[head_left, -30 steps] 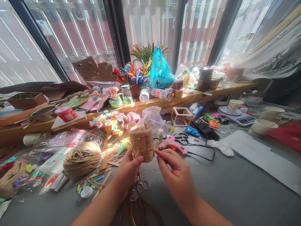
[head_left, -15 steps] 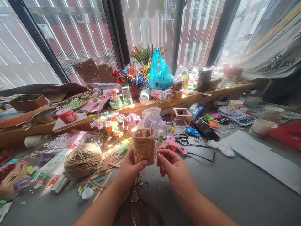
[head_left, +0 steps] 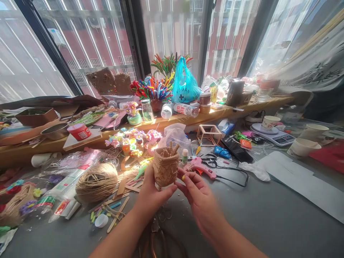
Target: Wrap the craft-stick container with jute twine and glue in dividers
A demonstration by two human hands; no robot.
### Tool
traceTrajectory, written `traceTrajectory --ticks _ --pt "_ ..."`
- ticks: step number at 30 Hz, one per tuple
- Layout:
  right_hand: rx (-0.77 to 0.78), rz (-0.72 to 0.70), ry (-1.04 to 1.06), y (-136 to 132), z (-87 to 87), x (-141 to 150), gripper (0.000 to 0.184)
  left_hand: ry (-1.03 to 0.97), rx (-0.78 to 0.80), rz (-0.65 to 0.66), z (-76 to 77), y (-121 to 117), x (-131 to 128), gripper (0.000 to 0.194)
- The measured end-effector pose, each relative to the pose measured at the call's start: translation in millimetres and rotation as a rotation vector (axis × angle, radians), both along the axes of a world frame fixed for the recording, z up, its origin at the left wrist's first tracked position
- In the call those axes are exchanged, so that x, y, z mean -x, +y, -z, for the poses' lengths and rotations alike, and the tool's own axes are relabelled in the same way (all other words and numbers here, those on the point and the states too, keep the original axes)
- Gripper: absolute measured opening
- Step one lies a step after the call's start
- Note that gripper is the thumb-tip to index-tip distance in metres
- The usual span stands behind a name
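Observation:
A small brown cup-shaped container (head_left: 166, 168) with a twine-wrapped rim is held up over the table by my left hand (head_left: 154, 191), fingers behind it and thumb along its lower front. Several stick-like pieces show inside its opening. Just right of the container, my right hand (head_left: 197, 190) pinches a tiny yellow piece (head_left: 184, 177) between thumb and fingertips; its exact kind is too small to tell. Under my hands lie small scissors (head_left: 164, 214) and larger brown-handled shears (head_left: 156, 227), partly hidden by my left wrist.
A pink glue gun (head_left: 200, 165) and a small white bottle (head_left: 185, 157) are behind my right hand. Left lie a twine ball (head_left: 96, 182), wooden sticks (head_left: 118, 215) and a white cap (head_left: 101, 220). Colourful flowers (head_left: 131, 140) and a wooden cube frame (head_left: 209, 134) stand farther back.
The container has tilted so its opening shows more, and my left thumb has shifted rightward. My right hand has turned, bringing the yellow piece into clearer view, slightly away from the container.

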State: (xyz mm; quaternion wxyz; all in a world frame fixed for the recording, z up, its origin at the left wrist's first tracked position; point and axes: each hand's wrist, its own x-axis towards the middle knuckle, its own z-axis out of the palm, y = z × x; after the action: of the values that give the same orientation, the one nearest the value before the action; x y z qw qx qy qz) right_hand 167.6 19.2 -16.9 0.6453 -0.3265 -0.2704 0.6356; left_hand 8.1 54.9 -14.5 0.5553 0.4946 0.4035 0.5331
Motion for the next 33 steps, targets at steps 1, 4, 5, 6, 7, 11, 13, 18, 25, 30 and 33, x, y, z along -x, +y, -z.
traceTrajectory --ticks 1,4,5,6,7,11,13,18,25,30,33 --pt "-0.004 0.012 -0.013 1 0.2 0 0.031 0.043 -0.043 0.018 1.0 0 0 0.084" --pt "0.008 0.068 -0.054 4 2.2 -4 0.031 0.025 -0.139 0.096 0.8 -2 -1 0.074" --pt "0.014 0.088 -0.061 6 3.1 -5 0.031 -0.018 -0.135 0.100 -0.1 -2 -2 0.069" --pt "0.020 0.105 -0.067 7 3.9 -6 0.031 -0.046 -0.123 0.080 -1.2 -2 -2 0.063" --pt "0.026 0.115 -0.073 8 4.5 -7 0.031 -0.057 -0.105 0.045 -2.3 -1 -2 0.057" --pt "0.049 0.078 -0.071 9 4.9 -9 0.032 -0.034 -0.011 -0.022 -4.2 3 0 0.042" --pt "0.056 0.053 -0.071 8 4.6 -8 0.033 -0.050 0.017 0.024 -4.6 5 1 0.045" --pt "0.069 -0.017 -0.085 7 5.9 -9 0.035 -0.100 0.011 0.111 -9.0 4 -1 0.053" --pt "0.053 -0.034 -0.132 7 3.8 -12 0.036 -0.060 -0.026 0.224 -11.1 -1 2 0.055" --pt "-0.002 0.100 -0.325 7 1.7 -15 0.036 -0.029 -0.081 0.222 -8.5 0 6 0.059" --pt "-0.034 0.223 -0.375 8 1.3 -22 0.031 0.015 -0.113 0.241 -4.1 2 8 0.063"
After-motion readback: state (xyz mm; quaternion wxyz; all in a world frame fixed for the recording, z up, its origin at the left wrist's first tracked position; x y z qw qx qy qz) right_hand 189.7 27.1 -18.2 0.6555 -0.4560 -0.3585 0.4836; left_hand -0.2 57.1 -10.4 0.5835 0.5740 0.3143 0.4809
